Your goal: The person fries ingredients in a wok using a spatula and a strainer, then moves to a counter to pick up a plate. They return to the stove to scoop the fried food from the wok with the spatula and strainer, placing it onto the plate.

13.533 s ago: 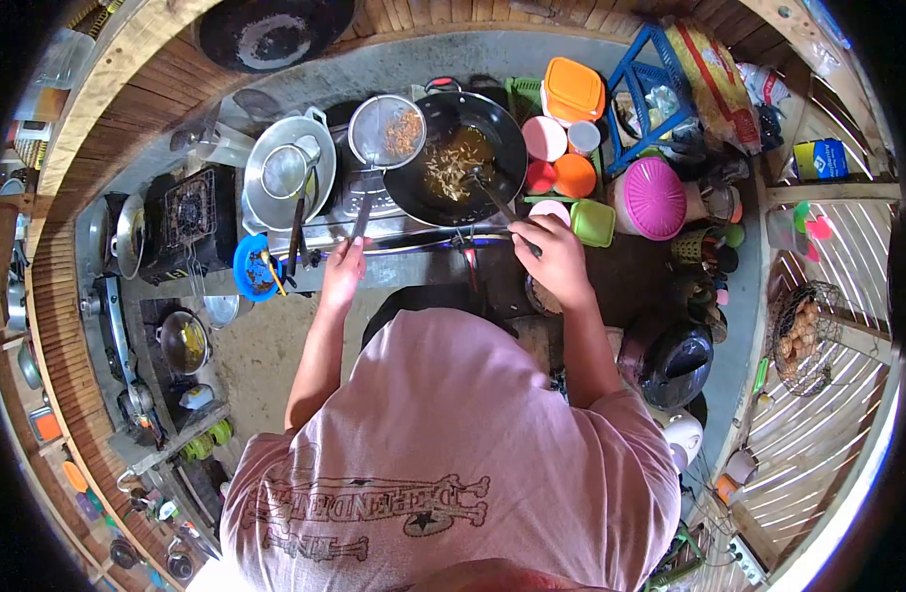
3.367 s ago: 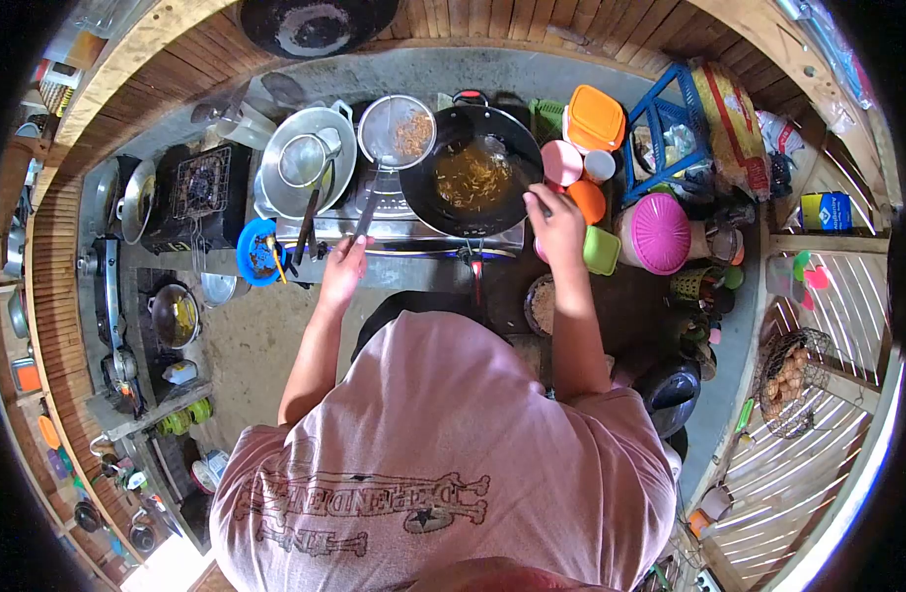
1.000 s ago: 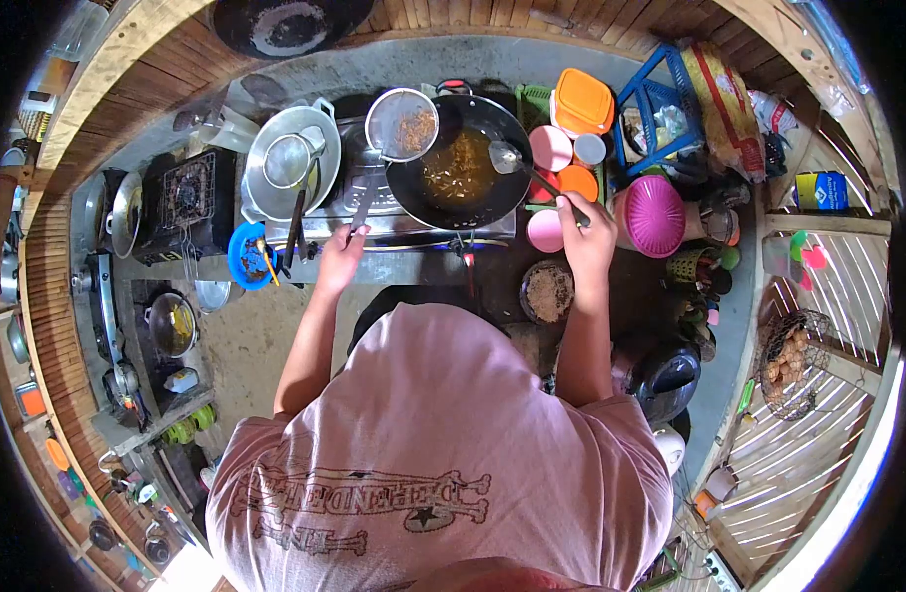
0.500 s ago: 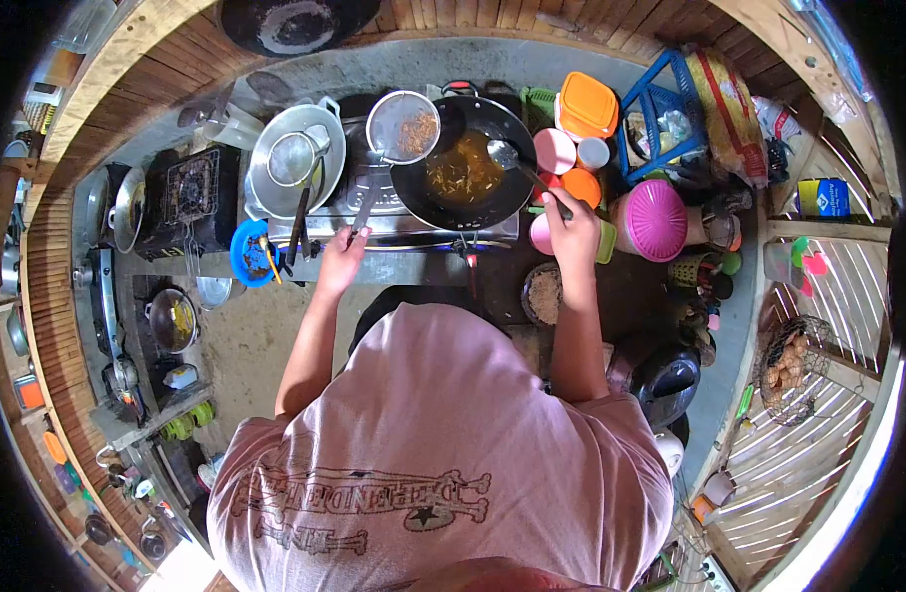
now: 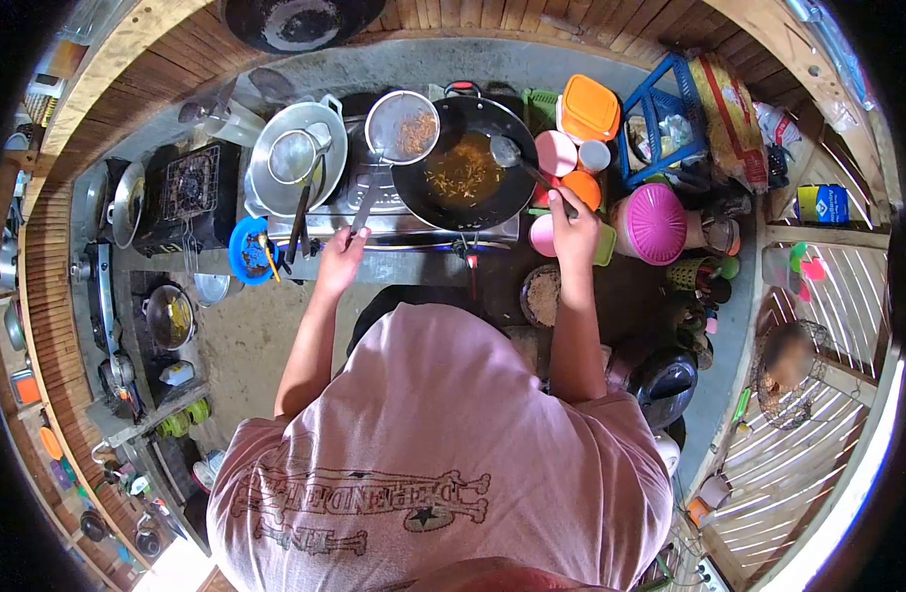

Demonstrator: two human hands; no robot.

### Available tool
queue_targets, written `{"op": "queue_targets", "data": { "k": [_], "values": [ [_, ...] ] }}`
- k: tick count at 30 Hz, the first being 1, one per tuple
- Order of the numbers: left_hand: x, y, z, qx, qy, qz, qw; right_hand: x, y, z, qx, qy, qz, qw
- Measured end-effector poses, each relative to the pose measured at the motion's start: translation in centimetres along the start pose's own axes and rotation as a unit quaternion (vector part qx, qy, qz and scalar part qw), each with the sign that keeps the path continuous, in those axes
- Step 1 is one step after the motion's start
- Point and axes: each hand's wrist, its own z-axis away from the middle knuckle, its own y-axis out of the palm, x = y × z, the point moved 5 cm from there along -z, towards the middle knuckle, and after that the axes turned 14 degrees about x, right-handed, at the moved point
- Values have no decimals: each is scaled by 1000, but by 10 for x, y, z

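My left hand is closed round the handle of a round strainer, which holds browned bits beside the wok's left rim. My right hand grips the dark handle of a ladle, its metal bowl over the right part of the black wok. Inside the wok, pale strips lie in brownish-yellow oil. The wok sits on a metal stove.
Left of the strainer is a silver basin with a second sieve; a blue bowl is below it. Plastic tubs, an orange-lidded container, a blue rack and a pink lid stand to the right.
The ladle's bowl has shifted slightly to the right and its angle has changed a little. The strips in the oil have moved. The strainer has hardly moved.
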Motion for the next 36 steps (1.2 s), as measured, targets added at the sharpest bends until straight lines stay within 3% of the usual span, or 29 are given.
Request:
{"op": "queue_targets", "data": {
  "k": [5, 6, 8, 9, 11, 15, 17, 18, 20, 26, 30, 32, 36],
  "values": [
    [10, -2, -2, -6, 7, -9, 1000, -1, 7, 2, -3, 5, -130, 992],
    [8, -2, -1, -5, 9, -7, 1000, 0, 6, 1, -2, 5, -130, 992],
    [7, -2, -1, -5, 11, -5, 1000, 8, 1, 0, -4, -15, 27, 1000],
    [6, -1, 0, -3, 16, -3, 1000, 8, 2, 0, -5, -15, 27, 1000],
    [1, -2, 2, -2, 22, -1, 1000, 1, 8, 0, 20, 10, -106, 994],
    [-3, -1, 6, 3, 6, 12, 1000, -5, 7, 0, -13, -5, -101, 995],
    [0, -2, 5, 3, 9, 5, 1000, -1, 6, 0, -10, -26, 5, 1000],
    [2, -2, 4, 5, 12, 8, 1000, -1, 7, 0, -10, -26, 5, 1000],
    [4, -1, 4, 6, 14, 11, 1000, -6, 12, 1, 2, -14, -136, 991],
    [6, -1, 1, 8, 26, 11, 1000, -7, 11, -2, -24, -58, -31, 998],
    [7, -4, 3, 4, 8, 0, 1000, -11, 15, -1, -21, -49, -116, 992],
    [4, -3, 2, 7, 2, 4, 1000, -6, 11, -2, -30, -66, -3, 997],
    [4, -3, 1, -2, 10, -15, 1000, -12, 17, -2, -14, -50, -103, 993]
  ]
}}
